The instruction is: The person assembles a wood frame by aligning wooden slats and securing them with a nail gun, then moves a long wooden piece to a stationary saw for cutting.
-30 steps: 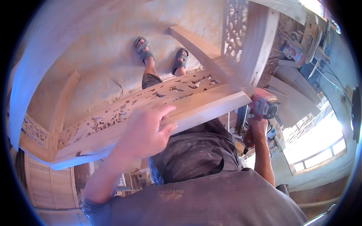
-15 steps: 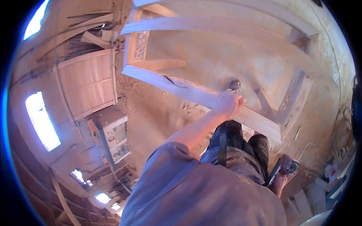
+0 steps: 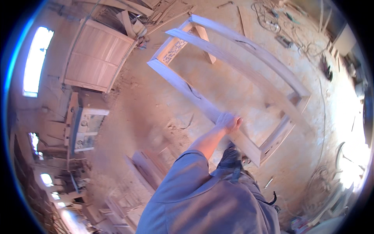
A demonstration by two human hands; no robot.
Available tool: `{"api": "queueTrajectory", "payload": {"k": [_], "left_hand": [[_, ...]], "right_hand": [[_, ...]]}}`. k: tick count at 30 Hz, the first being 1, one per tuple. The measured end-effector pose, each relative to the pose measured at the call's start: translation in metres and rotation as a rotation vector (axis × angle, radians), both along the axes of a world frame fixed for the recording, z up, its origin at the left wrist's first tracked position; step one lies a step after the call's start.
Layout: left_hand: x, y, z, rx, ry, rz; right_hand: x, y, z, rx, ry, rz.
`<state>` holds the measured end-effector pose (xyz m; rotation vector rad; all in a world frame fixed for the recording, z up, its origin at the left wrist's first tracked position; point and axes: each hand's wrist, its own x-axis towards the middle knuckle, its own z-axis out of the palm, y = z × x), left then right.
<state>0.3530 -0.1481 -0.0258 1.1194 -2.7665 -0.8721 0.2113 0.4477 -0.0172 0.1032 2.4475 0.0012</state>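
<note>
My left hand is closed around the near rail of a pale wooden frame. This frame stands on legs and has long parallel rails, a carved panel at its far left end and a slotted crosspiece at the near right. Lying lengthwise across it is a long loose-looking board; whether it is fixed I cannot tell. My right hand is out of sight beside my body, where only a black curved piece shows past my hip.
A panelled wooden piece and a cabinet-like box stand along the left. Stacked boards lie behind my left arm. Cords and tools are scattered on the dusty floor at the far side; more coiled cord lies at right.
My view has swung, and the frame now appears turned more diagonally. My left hand keeps its grip on the rail. The right hand, with a power tool in it, has gone out of view.
</note>
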Motion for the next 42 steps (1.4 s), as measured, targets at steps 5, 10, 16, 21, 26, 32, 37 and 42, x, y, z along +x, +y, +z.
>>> {"api": "queueTrajectory", "payload": {"k": [5,10,16,21,26,32,37,42], "left_hand": [[0.012,-0.002,-0.068,0.063,0.05,0.043],[0.007,0.001,-0.065,-0.108,0.29,0.024],[-0.027,0.008,-0.006,-0.058,0.119,0.139],[-0.118,0.063,-0.011,0.115,0.262,0.469],[-0.266,0.094,0.006,0.358,0.285,0.799],[-0.377,0.09,-0.03,0.185,0.199,1.204],[-0.356,0.067,-0.055,0.01,-0.168,1.183],[-0.437,0.096,-0.017,-0.009,-0.161,1.258]], "right_hand": [[-0.021,-0.007,0.006,-0.025,0.016,0.021],[-0.046,-0.005,0.057,-0.007,0.074,-0.078],[-0.076,-0.003,0.067,-0.119,-0.002,-0.298],[-0.147,0.046,0.007,-0.503,-0.173,-0.853],[-0.295,0.024,-0.037,-0.325,-0.67,-0.436],[-0.437,0.009,-0.136,-0.394,-0.823,-0.219],[-0.52,-0.1,-0.155,-0.416,-0.82,-0.279],[-0.583,-0.095,-0.302,-0.152,-0.466,0.421]]}}
